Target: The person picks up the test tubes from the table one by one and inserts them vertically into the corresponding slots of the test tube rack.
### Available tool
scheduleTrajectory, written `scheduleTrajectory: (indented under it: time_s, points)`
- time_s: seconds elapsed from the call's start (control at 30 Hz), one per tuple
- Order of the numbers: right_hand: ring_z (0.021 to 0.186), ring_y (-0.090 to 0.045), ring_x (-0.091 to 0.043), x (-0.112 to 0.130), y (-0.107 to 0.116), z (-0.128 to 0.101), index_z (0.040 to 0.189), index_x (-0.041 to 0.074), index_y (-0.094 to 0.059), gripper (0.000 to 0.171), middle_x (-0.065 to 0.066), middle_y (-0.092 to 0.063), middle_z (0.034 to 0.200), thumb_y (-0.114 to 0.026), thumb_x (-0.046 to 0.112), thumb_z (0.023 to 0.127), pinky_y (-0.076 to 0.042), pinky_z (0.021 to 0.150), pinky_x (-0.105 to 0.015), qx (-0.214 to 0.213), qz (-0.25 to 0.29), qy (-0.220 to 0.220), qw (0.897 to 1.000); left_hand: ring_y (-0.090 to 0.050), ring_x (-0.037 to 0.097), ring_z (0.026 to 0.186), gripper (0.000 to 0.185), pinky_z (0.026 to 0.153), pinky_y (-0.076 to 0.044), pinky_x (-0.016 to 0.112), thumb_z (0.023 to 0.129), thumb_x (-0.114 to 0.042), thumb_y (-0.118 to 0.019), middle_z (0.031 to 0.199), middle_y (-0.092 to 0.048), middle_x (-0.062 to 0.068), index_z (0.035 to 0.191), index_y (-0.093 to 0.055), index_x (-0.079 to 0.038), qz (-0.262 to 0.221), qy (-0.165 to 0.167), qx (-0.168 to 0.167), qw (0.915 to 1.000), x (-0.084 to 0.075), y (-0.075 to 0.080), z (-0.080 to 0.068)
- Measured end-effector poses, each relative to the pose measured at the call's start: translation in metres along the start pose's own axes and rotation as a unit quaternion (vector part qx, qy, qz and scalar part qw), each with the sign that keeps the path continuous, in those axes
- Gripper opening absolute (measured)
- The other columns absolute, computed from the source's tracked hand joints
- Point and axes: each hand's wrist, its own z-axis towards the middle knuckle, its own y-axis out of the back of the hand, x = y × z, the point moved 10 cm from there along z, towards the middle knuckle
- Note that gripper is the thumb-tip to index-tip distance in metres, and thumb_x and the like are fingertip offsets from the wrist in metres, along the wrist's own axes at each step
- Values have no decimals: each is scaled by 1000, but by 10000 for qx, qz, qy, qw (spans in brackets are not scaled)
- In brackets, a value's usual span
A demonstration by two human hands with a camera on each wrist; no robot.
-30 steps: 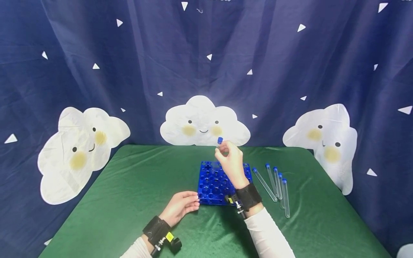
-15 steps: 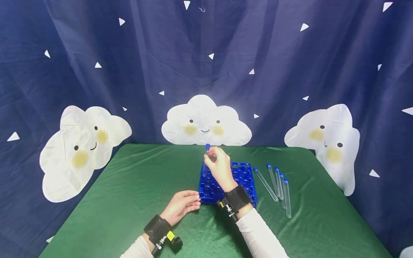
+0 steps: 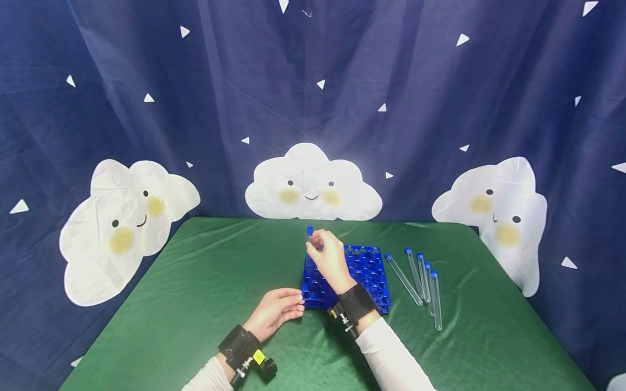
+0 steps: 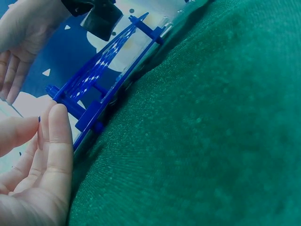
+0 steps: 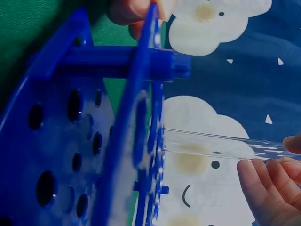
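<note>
Blue-capped tube (image 3: 310,239) stands upright in right hand's (image 3: 326,259) pinch over rack's (image 3: 364,274) far-left corner; left hand (image 3: 274,311) rests flat, fingers straight, touching rack

Five blue-capped spare tubes (image 3: 421,279) lie on a green-clothed desk (image 3: 195,304) before a navy backdrop (image 3: 195,81) printed with smiling clouds.

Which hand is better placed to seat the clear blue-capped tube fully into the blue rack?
The right hand: it already pinches the clear blue-capped test tube near its cap, with the tube entering the blue plastic rack at a far-left hole. The left hand only rests against the rack's near corner.
</note>
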Motion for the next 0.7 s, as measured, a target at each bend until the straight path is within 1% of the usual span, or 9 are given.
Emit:
scheduleTrajectory:
  time_s: [0.13, 0.47, 0.7]
  points:
    - [77, -66, -20, -1, -3, -2, 92, 5, -65, 10, -9, -67, 85, -71, 7, 85, -56, 64, -27, 62, 26, -15, 10000, -68, 11, 76, 28, 75, -62, 26, 92, -6, -65, 85, -70, 3, 115, -58, 7, 15, -21, 16, 10000, -1, -1, -1]
    - [79, -68, -21, -5, -7, -6, 94, 4, -65, 10, -10, -67, 87, -71, 7, 86, -61, 68, -30, 142, 83, -135, 9998, -68, 11, 77, 29, 75, -62, 26, 92, -7, -65, 85, -69, 3, 116, -58, 7, 16, -26, 19, 10000, -1, -1, -1]
    - [79, -68, -23, -3, -7, -6, 95, 3, -65, 11, -11, -67, 88, -70, 7, 87, -61, 69, -30, 192, 125, -81, 9997, -68, 11, 77, 29, 76, -62, 27, 92, -8, -65, 85, -69, 3, 116, -58, 7, -6, -23, 39, 10000, -1, -1, -1]
